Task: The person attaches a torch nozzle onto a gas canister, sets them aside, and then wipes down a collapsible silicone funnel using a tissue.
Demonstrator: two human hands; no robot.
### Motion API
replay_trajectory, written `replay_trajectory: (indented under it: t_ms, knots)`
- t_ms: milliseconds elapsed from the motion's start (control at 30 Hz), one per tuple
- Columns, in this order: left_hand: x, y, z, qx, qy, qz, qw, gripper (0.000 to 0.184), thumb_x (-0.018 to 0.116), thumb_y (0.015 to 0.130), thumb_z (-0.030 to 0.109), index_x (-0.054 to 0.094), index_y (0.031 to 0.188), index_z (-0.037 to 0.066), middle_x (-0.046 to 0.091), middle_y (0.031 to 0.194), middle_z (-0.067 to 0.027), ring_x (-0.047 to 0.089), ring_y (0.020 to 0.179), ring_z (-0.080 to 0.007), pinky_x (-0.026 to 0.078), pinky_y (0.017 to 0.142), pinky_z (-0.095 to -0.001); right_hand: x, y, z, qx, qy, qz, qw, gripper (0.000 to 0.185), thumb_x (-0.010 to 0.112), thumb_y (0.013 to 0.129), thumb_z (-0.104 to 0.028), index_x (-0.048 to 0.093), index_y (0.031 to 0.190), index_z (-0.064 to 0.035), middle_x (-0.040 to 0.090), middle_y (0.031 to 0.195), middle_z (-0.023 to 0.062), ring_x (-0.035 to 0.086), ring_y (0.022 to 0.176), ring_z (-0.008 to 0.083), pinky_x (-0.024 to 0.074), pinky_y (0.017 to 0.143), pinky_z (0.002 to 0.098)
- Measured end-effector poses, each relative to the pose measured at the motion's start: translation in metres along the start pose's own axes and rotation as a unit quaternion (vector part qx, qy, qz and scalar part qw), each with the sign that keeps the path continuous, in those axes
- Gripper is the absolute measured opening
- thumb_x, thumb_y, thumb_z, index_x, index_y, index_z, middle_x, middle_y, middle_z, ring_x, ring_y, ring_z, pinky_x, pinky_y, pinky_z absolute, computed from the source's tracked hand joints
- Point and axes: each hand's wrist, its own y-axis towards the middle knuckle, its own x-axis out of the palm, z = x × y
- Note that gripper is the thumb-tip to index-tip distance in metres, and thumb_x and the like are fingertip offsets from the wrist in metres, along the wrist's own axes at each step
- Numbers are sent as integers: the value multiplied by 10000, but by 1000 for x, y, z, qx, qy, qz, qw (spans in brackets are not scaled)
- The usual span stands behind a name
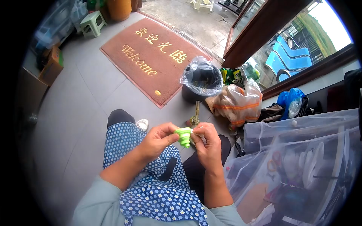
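A bright green stepped cone [183,136], made of stacked rings that narrow downward, is held up above my lap. My left hand [160,139] pinches its left rim between thumb and fingers. On the other side, my right hand [207,142] is closed in a pinch close against the cone's right edge. Something small and whitish shows at the right fingertips, too small to name. A blue flowered apron [162,199] covers my lap below both hands.
Ahead stands a black bin [201,81] lined with clear plastic, beside a tied plastic bag [237,103]. A brass-coloured canister torch [195,117] stands on the floor. To my right is a mesh-covered stand [298,162] with scissors and other items under it. A welcome mat [151,56] lies by the doorway.
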Motion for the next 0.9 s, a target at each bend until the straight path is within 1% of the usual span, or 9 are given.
replay_trajectory:
  t_ms: [100,167,200,333,433,567,667,767,900]
  knots:
    - [-1,3,12,5,30,-4,1000,162,591,981,108,615,1098,-1,666,1056,-70,614,1008,-132,474,934,-296,-1,-17,25,63,11,-46,997,118,674,863,31,609,958,1,585,975,97,593,880,197,494,727,283]
    - [-4,1,6,-24,25,-9,999,169,584,987,120,612,1099,-3,668,1057,-73,615,1009,-137,472,939,-300,-8,-16,15,151,149,82,974,89,660,885,29,634,967,1,553,1055,87,586,906,165,497,737,261]
    - [-5,1,2,-46,10,-14,999,175,578,991,127,608,1102,-5,668,1052,-75,617,1006,-139,472,939,-300,-16,-8,7,111,161,70,978,109,637,910,36,626,1011,-4,490,1112,42,556,944,113,480,794,223]
    - [1,2,-2,-48,-25,-41,998,190,556,1004,140,597,1109,-13,668,1035,-93,625,1007,-158,483,933,-314,-10,17,-27,-66,-17,-38,997,177,681,841,46,645,997,-29,572,997,79,589,918,209,497,741,297]
    - [-1,3,-6,5,-70,-19,997,183,557,1002,124,595,1115,-15,660,1060,-96,618,1014,-164,482,938,-323,3,-3,0,87,80,6,993,163,688,839,32,635,985,-20,572,1025,87,586,925,214,493,772,310]
    - [-8,7,-6,19,-85,23,996,193,568,995,120,597,1135,-11,652,1086,-79,600,1033,-146,457,957,-308,26,-26,18,69,71,-53,994,114,668,879,11,628,985,-6,542,1044,89,592,862,162,492,733,262]
    - [-8,6,1,-14,-39,28,999,196,569,989,102,596,1150,-8,650,1092,-71,595,1039,-134,449,962,-301,0,-7,15,157,187,111,963,44,632,937,-29,629,975,-7,515,1059,41,580,864,92,488,729,235]
    - [-5,4,8,-64,26,23,997,203,553,984,78,589,1161,-15,651,1086,-64,595,1031,-116,455,944,-282,-22,14,6,18,2,-12,1000,113,609,900,74,603,987,2,537,1087,59,597,881,137,478,745,233]
    - [-9,5,-3,-60,156,41,985,191,560,986,97,605,1122,-29,665,1021,-61,604,946,-97,485,850,-254,3,23,-21,-70,-145,-107,981,174,629,816,48,612,980,-5,585,1036,157,631,874,324,527,763,374]
